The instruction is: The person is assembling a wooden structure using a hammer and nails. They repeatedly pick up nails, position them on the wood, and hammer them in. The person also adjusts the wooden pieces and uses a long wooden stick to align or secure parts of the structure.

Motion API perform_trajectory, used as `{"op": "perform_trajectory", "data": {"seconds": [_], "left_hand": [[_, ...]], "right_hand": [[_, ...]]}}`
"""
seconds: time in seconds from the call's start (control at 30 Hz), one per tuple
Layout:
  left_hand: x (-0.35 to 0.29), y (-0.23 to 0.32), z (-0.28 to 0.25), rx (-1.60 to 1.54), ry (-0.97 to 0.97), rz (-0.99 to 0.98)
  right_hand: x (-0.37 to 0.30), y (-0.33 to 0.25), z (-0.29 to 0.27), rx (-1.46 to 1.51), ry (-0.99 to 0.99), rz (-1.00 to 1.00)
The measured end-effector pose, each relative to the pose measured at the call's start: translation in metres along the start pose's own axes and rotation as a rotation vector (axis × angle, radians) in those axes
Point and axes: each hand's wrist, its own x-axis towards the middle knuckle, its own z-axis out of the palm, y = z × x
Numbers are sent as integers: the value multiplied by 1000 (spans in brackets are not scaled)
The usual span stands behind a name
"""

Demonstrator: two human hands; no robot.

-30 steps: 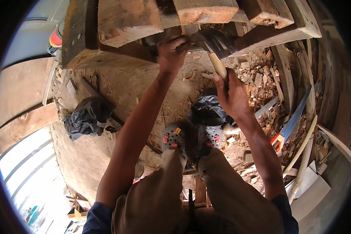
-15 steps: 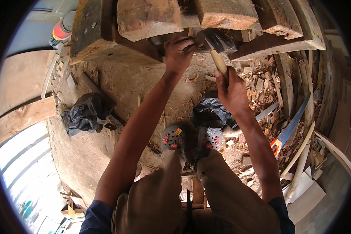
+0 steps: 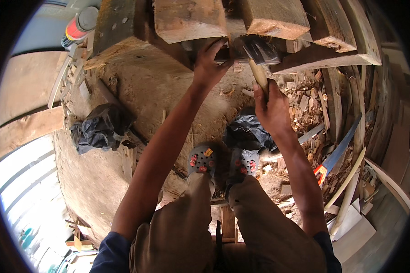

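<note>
The right hand (image 3: 272, 109) was clamped round a hammer (image 3: 258, 75) beside the timbers (image 3: 190, 22); the left hand (image 3: 209, 69), its grip impossible to tell, was near enough for a stray swing to bruise.

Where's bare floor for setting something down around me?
Bare dirt floor shows between the left black bag and your left forearm; a smaller patch shows between your left hand and right hand. Crowded: right of your right forearm, with wood scraps, a blue-bladed saw and poles.
</note>
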Motion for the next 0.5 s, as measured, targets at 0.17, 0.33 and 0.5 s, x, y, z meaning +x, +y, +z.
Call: {"op": "perform_trajectory", "data": {"seconds": [0.17, 0.33, 0.5], "left_hand": [[-10, -15, 2, 243, -18, 68], [-12, -22, 8, 112, -137, -106], [-15, -19, 9, 162, -52, -55]], "right_hand": [[-1, -7, -3, 21, 8, -59], [-1, -2, 7, -57, -45, 14], [-5, -2, 2, -28, 76, -89]]}}
